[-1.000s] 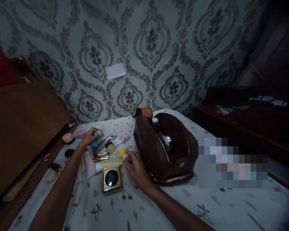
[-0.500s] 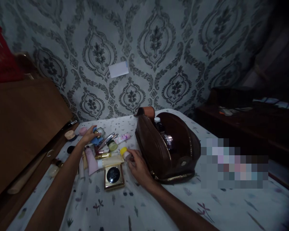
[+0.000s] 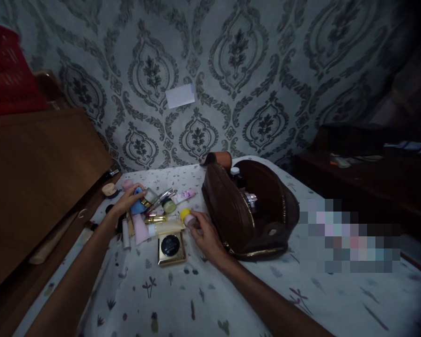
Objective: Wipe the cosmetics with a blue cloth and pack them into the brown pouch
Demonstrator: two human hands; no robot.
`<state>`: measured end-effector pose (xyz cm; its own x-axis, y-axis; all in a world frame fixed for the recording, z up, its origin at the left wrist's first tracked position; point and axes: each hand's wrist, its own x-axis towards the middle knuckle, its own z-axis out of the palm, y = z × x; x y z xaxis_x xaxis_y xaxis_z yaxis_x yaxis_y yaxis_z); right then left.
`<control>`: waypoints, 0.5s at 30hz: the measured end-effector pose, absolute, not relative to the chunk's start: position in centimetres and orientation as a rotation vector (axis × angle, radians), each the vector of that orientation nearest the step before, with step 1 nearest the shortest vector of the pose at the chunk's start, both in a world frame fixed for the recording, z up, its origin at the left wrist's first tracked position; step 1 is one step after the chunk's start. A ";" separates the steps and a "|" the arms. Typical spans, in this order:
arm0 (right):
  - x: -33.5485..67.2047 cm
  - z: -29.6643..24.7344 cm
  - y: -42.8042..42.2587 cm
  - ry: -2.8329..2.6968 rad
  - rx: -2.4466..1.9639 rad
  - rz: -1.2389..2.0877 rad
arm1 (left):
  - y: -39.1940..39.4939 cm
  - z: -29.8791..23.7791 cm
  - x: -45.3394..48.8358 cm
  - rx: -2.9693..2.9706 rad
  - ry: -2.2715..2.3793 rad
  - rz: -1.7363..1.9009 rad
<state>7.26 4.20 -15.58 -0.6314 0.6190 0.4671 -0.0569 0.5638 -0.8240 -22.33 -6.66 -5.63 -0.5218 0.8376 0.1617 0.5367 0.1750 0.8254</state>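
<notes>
My left hand (image 3: 127, 200) is closed on a small blue item (image 3: 139, 206), whose exact kind I cannot make out; something gold shows beside it. A frosted jar (image 3: 151, 195) lies right by those fingertips. My right hand (image 3: 207, 238) grips a small jar with a yellow lid (image 3: 185, 215) between thumb and fingers. Just below it are a cream-coloured tube (image 3: 168, 228) and a gold compact with a round black top (image 3: 170, 247). A pink tube (image 3: 139, 228) and a gold lipstick-like tube (image 3: 156, 218) lie between the hands.
An unzipped brown bag (image 3: 228, 210) stands right of my right hand, with a white-capped bottle (image 3: 235, 172) inside. A wooden board (image 3: 45, 187) slants along the left, below a red basket (image 3: 14, 70). Patterned wallpaper (image 3: 231, 93) rises behind the bed. A blurred patch covers something at right.
The whole view has shifted slightly to the right. In my left hand the blue item shows more fully. My right hand keeps hold of the yellow-lidded jar.
</notes>
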 end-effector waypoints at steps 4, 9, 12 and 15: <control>7.5 -15.0 3.9 -2.042 -0.459 0.985 | -7.4 -5.5 -21.2 1.289 2.113 1.249; 8.7 -12.9 1.5 -2.210 -0.177 0.632 | -7.3 -5.9 -19.5 1.276 2.063 1.185; 9.2 -12.2 -0.4 -2.403 0.220 0.509 | -7.1 -6.4 -18.8 1.294 2.041 1.184; 8.9 -12.6 -1.4 -2.512 0.239 0.412 | -7.1 -6.6 -18.4 1.299 2.088 1.217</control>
